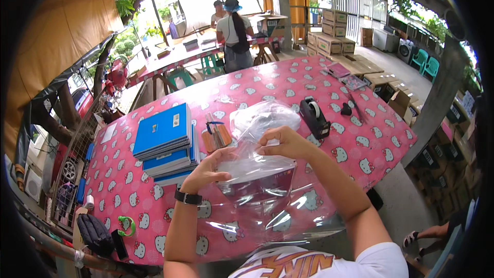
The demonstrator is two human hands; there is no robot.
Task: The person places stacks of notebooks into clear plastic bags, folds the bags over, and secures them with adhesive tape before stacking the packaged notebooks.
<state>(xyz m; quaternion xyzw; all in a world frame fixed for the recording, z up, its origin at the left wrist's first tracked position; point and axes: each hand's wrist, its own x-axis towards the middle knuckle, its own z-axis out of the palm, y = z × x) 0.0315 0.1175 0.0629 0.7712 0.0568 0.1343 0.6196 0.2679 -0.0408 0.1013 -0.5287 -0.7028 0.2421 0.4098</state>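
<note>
A sheet of clear plastic wrap (278, 221) spreads over the near edge of the table and over a dark purple box (260, 188) under it. My right hand (283, 143) pinches the upper part of the plastic between thumb and fingers, above the box. At the box's left end, my left hand (208, 169), with a black watch on its wrist, has its thumb and fingers around the plastic's edge. Just beyond my hands lies a crumpled heap of clear plastic bags (265, 116).
Blue spiral notebooks (163, 128) are stacked at the left, by a wooden holder (216, 138). A black tape dispenser (314, 117) stands right of the plastic heap. Scissors (355, 107) lie farther right. Two people work at a far table; cardboard boxes (332, 44) stand behind.
</note>
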